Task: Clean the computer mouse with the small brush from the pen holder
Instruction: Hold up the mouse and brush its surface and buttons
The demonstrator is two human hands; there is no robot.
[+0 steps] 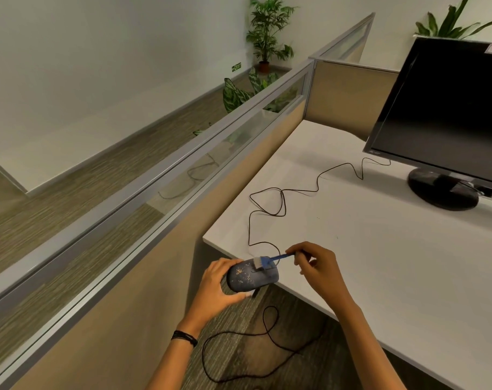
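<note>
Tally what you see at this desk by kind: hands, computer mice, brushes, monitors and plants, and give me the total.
Hands: 2, left hand and right hand
Computer mouse: 1
Small brush: 1
Monitor: 1
Plants: 3 clearly seen, palm, striped-leaf plant, plant behind the monitor
Total: 8

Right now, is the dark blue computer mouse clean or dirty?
Dirty: yellowish specks dot the dark blue computer mouse, beside the white-bristled small blue brush.
</note>
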